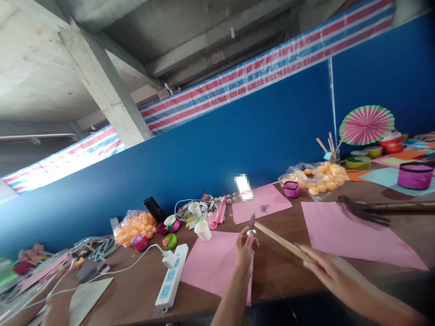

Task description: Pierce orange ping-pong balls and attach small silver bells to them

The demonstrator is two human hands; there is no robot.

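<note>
The metal head of the hammer (pixel 252 225) is small and half hidden by the left hand (pixel 245 250), whose fingertips pinch it above the pink paper (pixel 210 262); the right hand (pixel 322 268) is closed around the wooden handle, its forearm cut off at the frame's corner; clear bags (pixel 316 176) against the blue wall (pixel 238 140) hold orange balls; what the small white cup (pixel 203 230) contains I cannot tell.

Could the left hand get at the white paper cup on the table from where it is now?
Probably yes, once freed. The left hand is pinching a hammer head, while the white paper cup stands just beyond the pink paper sheet, with nothing between.
</note>
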